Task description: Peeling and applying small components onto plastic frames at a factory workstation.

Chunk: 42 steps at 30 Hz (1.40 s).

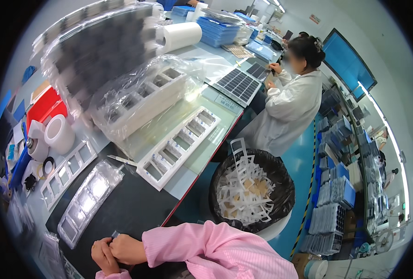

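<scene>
Glossy clear plastic bagged tray (86, 202)

Both hands (115, 251) together, fingers curled

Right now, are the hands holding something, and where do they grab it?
Both hands, left and right, pinch a tiny clear piece together. Only its top tip shows, so which part they grip cannot be told.

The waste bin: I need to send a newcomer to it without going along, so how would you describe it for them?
Start at the long workbench with the red front edge and look to the floor just off that edge, between the two seated people. There stands a round bin lined with a black bag. Unlike the blue stacks of trays nearby, it is filled with white cut-out frames.
</scene>
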Each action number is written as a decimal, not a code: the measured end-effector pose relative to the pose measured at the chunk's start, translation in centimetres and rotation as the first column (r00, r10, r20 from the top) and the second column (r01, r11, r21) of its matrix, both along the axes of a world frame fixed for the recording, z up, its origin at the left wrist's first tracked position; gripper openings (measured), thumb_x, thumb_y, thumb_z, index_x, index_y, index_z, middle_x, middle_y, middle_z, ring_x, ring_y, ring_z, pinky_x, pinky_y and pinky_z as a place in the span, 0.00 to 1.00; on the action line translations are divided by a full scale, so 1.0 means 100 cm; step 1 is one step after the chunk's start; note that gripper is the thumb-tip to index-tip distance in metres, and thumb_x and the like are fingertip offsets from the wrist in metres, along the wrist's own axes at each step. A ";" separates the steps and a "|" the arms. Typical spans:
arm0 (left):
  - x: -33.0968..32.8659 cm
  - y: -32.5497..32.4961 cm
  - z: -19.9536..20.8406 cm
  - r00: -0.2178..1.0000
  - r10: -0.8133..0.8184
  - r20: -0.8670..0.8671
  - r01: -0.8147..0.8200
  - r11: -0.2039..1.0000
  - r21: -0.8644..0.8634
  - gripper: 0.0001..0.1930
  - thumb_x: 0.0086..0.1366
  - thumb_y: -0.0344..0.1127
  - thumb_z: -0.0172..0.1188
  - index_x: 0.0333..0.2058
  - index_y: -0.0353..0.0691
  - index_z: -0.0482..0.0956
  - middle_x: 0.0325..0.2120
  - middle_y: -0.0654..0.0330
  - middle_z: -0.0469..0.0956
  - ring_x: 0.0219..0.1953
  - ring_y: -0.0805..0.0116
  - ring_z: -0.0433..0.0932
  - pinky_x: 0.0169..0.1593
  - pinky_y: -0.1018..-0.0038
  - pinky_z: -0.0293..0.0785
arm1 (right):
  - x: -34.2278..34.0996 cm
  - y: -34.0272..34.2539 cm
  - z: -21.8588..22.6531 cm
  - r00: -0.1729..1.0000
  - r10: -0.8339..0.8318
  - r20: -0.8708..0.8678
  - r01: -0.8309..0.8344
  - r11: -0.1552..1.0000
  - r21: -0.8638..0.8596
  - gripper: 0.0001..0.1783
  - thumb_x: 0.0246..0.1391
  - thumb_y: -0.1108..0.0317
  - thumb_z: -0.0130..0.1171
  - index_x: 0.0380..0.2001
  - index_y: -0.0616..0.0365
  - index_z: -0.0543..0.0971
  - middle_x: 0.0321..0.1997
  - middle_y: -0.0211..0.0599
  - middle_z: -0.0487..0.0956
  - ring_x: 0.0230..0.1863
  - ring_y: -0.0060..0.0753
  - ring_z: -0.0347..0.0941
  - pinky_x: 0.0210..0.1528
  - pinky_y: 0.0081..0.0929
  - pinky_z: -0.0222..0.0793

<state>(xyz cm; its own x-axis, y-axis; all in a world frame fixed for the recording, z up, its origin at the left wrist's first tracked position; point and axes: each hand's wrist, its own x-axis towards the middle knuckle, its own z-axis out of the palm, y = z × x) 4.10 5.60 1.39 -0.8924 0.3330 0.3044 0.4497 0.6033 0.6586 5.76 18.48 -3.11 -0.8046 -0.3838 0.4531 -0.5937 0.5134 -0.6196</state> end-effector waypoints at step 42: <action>0.002 0.000 -0.005 0.999 0.029 0.037 -0.029 0.999 0.017 0.18 0.70 0.34 0.42 0.29 0.30 0.79 0.26 0.51 0.78 0.31 0.56 0.76 0.39 0.65 0.69 | 0.000 0.006 0.003 0.998 0.047 0.030 -0.047 0.999 0.004 0.08 0.43 0.67 0.59 0.21 0.61 0.77 0.24 0.42 0.78 0.28 0.47 0.76 0.34 0.40 0.70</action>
